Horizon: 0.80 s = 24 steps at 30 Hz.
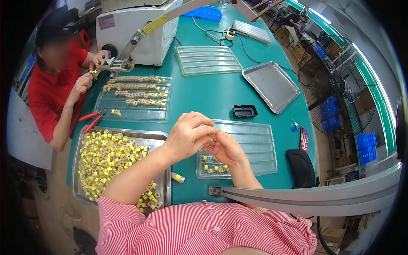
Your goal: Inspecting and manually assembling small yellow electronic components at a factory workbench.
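Both hands meet at the centre of the frame. Left hand (189, 134) and right hand (228, 148): fingertips drawn together, pinching a small part (213, 137), mostly hidden by the fingers. Just below, yellow-and-tan components (216, 169) lie in the lower-left portion of a clear ribbed tray (259, 146) on the green desk (204, 95). Lower left of frame: metal tray (168, 193) heaped with similar pieces (112, 157), left forearm passing over it. Red-handled pliers (93, 120) near its upper edge.
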Motion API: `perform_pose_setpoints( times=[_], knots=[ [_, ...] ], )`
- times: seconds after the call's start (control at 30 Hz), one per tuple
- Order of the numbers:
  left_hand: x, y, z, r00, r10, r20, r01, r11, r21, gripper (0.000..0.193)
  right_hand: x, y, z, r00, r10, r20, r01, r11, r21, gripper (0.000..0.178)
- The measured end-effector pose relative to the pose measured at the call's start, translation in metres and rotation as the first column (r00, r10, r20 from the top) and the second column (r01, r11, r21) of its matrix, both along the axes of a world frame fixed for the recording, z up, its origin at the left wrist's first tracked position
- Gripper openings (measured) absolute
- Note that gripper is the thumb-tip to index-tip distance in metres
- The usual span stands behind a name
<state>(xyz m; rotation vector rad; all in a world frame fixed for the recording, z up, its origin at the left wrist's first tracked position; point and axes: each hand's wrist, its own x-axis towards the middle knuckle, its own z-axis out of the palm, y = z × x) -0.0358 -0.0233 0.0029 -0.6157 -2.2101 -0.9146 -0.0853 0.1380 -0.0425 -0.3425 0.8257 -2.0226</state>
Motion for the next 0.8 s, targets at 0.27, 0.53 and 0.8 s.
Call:
perform_pose_setpoints(
  times=[0.27,0.53,0.8],
  knots=[
    [0.003,0.006,0.006,0.998,0.051,-0.046,-0.051,0.999,-0.002,0.022,-0.003,-0.001,-0.003,1.0,-0.028,0.007,0.028,0.998,-0.057,0.023],
    [0.007,0.005,0.008,0.994,0.066,-0.092,-0.071,0.996,-0.047,0.023,-0.001,-0.001,0.0,0.998,0.007,-0.055,-0.011,0.997,-0.076,0.021],
    [0.008,0.003,0.008,0.993,0.02,-0.116,-0.026,0.999,-0.046,0.022,0.001,-0.001,-0.001,0.998,0.008,-0.064,-0.016,0.993,-0.12,0.018]
  ],
)
